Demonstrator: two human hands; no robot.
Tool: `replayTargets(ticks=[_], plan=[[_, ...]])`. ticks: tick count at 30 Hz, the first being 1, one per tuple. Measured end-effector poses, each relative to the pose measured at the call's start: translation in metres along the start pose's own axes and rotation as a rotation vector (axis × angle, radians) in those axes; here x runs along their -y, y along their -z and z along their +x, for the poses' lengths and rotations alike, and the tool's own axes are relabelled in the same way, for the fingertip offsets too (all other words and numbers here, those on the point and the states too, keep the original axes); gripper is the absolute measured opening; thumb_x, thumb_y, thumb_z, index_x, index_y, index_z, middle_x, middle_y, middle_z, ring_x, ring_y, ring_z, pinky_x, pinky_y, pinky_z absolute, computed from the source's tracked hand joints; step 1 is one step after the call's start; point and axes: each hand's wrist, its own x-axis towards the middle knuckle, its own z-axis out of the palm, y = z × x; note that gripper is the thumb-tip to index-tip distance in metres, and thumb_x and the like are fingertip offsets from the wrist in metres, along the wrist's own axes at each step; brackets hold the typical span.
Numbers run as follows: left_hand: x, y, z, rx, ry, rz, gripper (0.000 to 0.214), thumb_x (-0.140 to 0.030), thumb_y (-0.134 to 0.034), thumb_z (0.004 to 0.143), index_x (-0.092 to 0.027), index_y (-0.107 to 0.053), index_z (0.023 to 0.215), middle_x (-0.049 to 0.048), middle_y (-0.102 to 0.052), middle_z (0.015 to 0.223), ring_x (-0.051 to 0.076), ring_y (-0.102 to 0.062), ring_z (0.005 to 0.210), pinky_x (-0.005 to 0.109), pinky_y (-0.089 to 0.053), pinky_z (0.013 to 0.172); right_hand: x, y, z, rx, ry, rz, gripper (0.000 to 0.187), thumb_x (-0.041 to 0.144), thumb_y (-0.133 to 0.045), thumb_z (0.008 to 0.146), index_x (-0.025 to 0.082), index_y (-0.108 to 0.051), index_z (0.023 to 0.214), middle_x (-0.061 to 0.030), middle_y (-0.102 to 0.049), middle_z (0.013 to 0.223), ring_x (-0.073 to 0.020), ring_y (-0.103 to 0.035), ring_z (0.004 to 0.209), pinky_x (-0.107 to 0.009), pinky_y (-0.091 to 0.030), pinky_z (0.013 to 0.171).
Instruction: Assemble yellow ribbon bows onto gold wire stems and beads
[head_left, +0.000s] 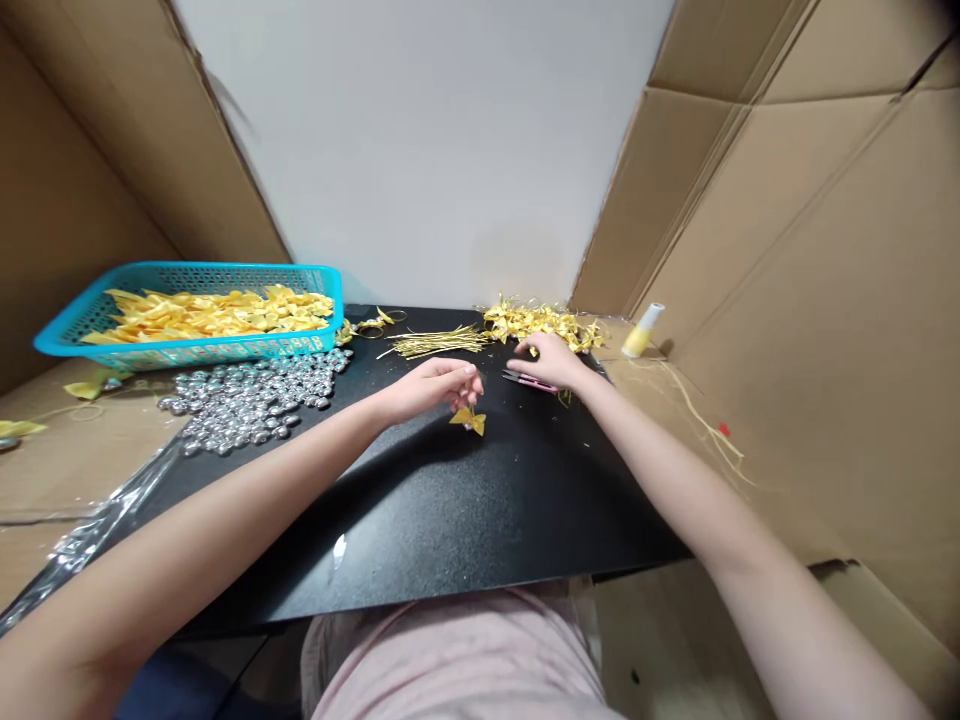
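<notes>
My left hand (pixel 442 387) is closed in a pinch above the middle of the black table. From its fingertips hangs a small yellow ribbon bow (pixel 469 420), just below the hand. My right hand (pixel 551 360) is a little further right, its thumb and fingers curved and apart with nothing visible between them. A pair of pink-handled thread snips (pixel 529 380) lies directly under that hand; whether they touch is hard to tell. Right behind it is a heap of finished-looking yellow bows (pixel 536 322). A bundle of gold twist ties (pixel 439 342) lies behind my left hand.
A blue plastic basket (pixel 202 348) of yellow ribbon pieces (pixel 210 312) stands at the back left. Many silver beads (pixel 255 395) are spread before it on the black table (pixel 450 520). At right, a yellow thread cone (pixel 643 332) stands beside the cardboard wall (pixel 810 300).
</notes>
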Motion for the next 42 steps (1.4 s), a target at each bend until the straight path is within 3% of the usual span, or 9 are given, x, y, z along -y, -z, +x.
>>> replayTargets(ticks=[3,10,15,19,23,28,36,42], plan=[[0.000,-0.001,0.001,-0.024,0.009,-0.060,0.035,-0.047,-0.057,0.084,-0.013,-0.058,0.074,0.0003,-0.055,0.064,0.009,-0.049,0.057,0.022,-0.041,0.054,-0.019,-0.002,-0.025,0.061,-0.048,-0.242,0.035,0.045,-0.072,0.073,0.017,-0.070,0.094,-0.0131,-0.064,0.110,-0.0331,-0.052,0.110,-0.049,-0.040,0.091],[-0.015,-0.002,-0.001,-0.106,0.020,-0.059,0.032,-0.043,-0.052,0.087,-0.014,-0.057,0.074,-0.0005,-0.051,0.063,0.009,-0.046,0.056,0.022,-0.038,0.052,-0.016,-0.014,-0.042,0.033,-0.054,-0.307,0.016,0.034,-0.059,0.087,0.019,-0.065,0.088,-0.0101,-0.064,0.106,-0.0296,-0.051,0.109,-0.045,-0.040,0.087],[-0.034,0.006,-0.006,-0.100,-0.128,0.226,0.033,-0.043,-0.049,0.089,-0.015,-0.061,0.074,-0.0015,-0.049,0.060,0.012,-0.049,0.062,0.025,-0.040,0.062,-0.013,-0.013,-0.041,0.002,-0.086,-0.046,0.012,0.026,-0.050,0.090,0.017,-0.057,0.094,-0.0099,-0.064,0.098,-0.0222,-0.057,0.093,-0.037,-0.043,0.082],[-0.049,0.010,-0.010,-0.099,-0.200,0.337,0.037,-0.043,-0.049,0.089,-0.016,-0.054,0.063,-0.0010,-0.050,0.062,0.015,-0.053,0.074,0.028,-0.041,0.074,0.007,0.002,-0.044,-0.059,0.029,0.238,0.012,0.025,-0.045,0.090,0.017,-0.052,0.095,-0.0073,-0.062,0.094,-0.0180,-0.058,0.083,-0.031,-0.044,0.076],[-0.059,0.007,-0.013,-0.132,-0.260,0.156,0.038,-0.045,-0.057,0.084,-0.016,-0.053,0.060,-0.0004,-0.050,0.064,0.013,-0.049,0.068,0.025,-0.039,0.066,0.044,0.017,-0.055,-0.045,0.196,0.306,0.015,0.033,-0.048,0.090,0.018,-0.051,0.090,-0.0041,-0.060,0.086,-0.0153,-0.055,0.075,-0.028,-0.043,0.070],[-0.065,-0.001,-0.014,-0.099,-0.349,-0.147,0.031,-0.040,-0.061,0.084,-0.016,-0.058,0.065,-0.0031,-0.037,0.054,0.011,-0.040,0.057,0.023,-0.036,0.058,0.076,0.017,-0.069,-0.052,0.273,0.270,0.017,0.035,-0.052,0.089,0.018,-0.053,0.087,-0.0032,-0.061,0.081,-0.0139,-0.055,0.069,-0.027,-0.042,0.066],[-0.083,-0.025,-0.022,-0.067,-0.321,-0.485,0.035,-0.027,-0.052,0.090,-0.015,-0.055,0.058,-0.0040,-0.030,0.052,0.009,-0.034,0.048,0.021,-0.034,0.050,0.091,0.018,-0.080,-0.066,0.342,0.266,0.016,0.034,-0.050,0.090,0.018,-0.052,0.085,-0.0039,-0.063,0.081,-0.0138,-0.058,0.068,-0.026,-0.045,0.064],[-0.089,-0.029,-0.024,-0.087,-0.269,-0.587,0.043,-0.025,-0.043,0.095,-0.015,-0.051,0.054,-0.0038,-0.029,0.051,0.009,-0.034,0.045,0.021,-0.033,0.047,0.091,0.023,-0.087,-0.094,0.353,0.244,0.014,0.032,-0.051,0.089,0.019,-0.052,0.086,-0.0033,-0.063,0.080,-0.0133,-0.057,0.068,-0.026,-0.045,0.065]])
